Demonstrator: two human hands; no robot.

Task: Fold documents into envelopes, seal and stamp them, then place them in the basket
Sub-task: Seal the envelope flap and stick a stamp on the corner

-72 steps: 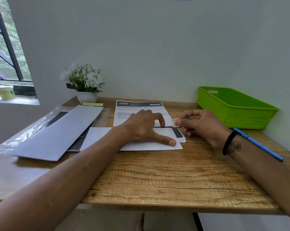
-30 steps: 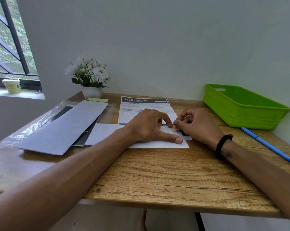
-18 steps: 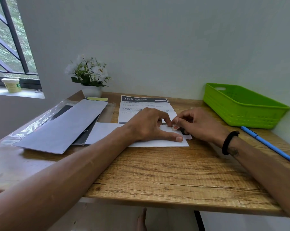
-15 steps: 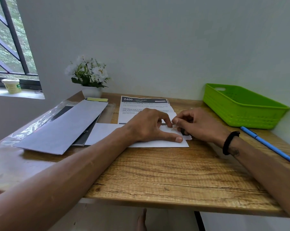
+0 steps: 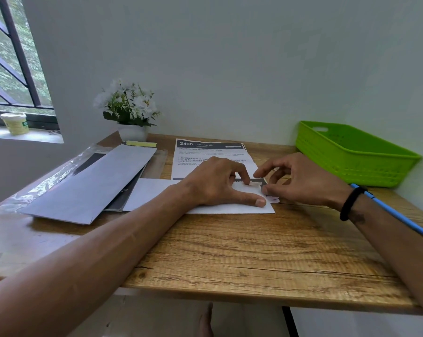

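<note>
We see the envelope (image 5: 213, 203) lying flat on the bench (image 5: 254, 251), its long axis running left to right, parallel to the near edge, its right end just short of the bench's middle. Our left hand (image 5: 220, 183) presses down on its right half, thumb stretched along the near edge, a fingertip on the top right corner. Our right hand (image 5: 300, 180) hangs just beside that corner, fingers loosely curled and apart; whether it pinches anything we cannot tell. A small pale scrap (image 5: 273, 199) lies under it at the envelope's end. Behind the envelope lies a printed sheet (image 5: 210, 152), its heading toward the wall. To the left, a stack of envelopes (image 5: 88, 186) slants away from us. The green basket (image 5: 351, 154) sits at far right, a blue pen (image 5: 390, 210) near it.
</note>
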